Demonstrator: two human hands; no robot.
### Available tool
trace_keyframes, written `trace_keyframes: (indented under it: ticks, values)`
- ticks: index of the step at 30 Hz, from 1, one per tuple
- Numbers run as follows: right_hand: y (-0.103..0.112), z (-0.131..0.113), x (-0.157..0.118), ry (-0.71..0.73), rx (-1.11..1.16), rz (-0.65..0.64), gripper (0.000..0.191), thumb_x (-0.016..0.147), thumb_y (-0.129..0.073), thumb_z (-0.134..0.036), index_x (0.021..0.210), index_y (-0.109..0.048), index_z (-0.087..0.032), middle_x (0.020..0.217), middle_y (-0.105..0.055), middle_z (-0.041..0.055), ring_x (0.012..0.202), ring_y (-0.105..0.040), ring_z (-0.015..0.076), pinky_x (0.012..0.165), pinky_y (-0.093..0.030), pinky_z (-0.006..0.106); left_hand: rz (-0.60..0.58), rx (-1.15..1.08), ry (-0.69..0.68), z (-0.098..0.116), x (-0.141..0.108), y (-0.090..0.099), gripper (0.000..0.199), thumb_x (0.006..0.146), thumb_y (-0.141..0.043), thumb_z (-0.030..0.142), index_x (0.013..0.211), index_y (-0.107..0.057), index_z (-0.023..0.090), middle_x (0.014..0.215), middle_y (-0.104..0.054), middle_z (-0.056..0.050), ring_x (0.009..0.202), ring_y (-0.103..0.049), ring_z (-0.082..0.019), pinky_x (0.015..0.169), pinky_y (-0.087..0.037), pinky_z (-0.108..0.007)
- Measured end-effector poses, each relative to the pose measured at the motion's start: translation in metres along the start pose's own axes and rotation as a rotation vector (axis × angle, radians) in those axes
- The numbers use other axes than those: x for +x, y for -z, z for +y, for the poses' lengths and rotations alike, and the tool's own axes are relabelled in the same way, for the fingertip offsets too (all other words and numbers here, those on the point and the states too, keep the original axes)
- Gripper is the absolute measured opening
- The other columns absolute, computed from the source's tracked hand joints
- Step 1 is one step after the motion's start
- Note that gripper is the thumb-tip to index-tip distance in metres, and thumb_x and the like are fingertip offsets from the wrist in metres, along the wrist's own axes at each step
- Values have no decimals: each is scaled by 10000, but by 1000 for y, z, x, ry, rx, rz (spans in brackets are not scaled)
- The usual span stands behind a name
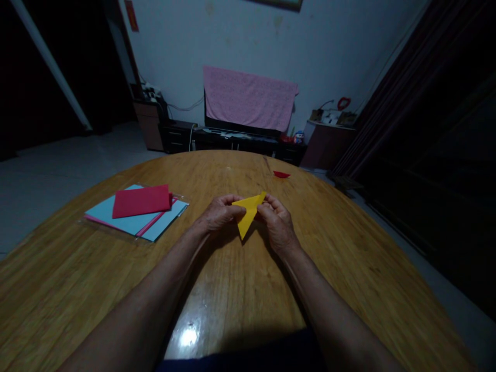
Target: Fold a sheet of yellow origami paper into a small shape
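A folded piece of yellow paper [248, 213], roughly triangular with one corner pointing toward me, is held between both hands just above the wooden table. My left hand [222, 213] pinches its left edge, thumb on top and fingers behind. On the other side my right hand [277, 219] grips the right edge the same way, its thumb pressed on the paper. The fingers behind the paper are partly hidden. Farther back on the table lies a small red folded-paper piece [281, 174], shaped like a boat.
The round wooden table [232, 289] spreads before me. On its left are light blue sheets [134, 223] in clear plastic, with a red folded sheet [141, 201] on top. Beyond stand a low black cabinet [178, 137] and a screen draped with a pink cloth [250, 98].
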State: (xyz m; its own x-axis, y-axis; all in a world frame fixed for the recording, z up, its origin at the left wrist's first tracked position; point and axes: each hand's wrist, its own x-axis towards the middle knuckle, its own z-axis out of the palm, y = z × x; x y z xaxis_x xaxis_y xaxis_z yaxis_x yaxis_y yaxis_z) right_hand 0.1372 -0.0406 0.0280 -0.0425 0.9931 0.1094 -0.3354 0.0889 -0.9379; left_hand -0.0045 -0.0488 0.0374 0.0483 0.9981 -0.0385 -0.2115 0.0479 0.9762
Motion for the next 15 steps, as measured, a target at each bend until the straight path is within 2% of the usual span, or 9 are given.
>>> trace_keyframes:
  ticks: [4,9,15]
  values:
    - [0,1,-1,-10,18,-15,366,649,-690,-294,985,-593,-184,773,-654,-10,654,-606,124,678,-486,275,-15,30,35,5,-5,-5,136,559,-634,95,677,-633,161,553,-568,2,443,-467,-80,409,-321,-184]
    - [2,1,-1,-19,25,-29,369,639,-721,-277,977,-599,-193,788,-667,-8,674,-626,127,712,-491,285,-77,-51,82,13,-12,-8,100,604,-635,120,696,-661,148,574,-593,-24,473,-516,-103,435,-369,-205]
    - [-1,2,-3,-66,-8,-107,374,615,-758,-298,947,-620,-192,764,-672,-7,673,-629,132,705,-491,285,-88,-180,86,6,-6,-3,98,644,-692,185,715,-651,132,626,-636,-50,541,-587,-131,541,-458,-248]
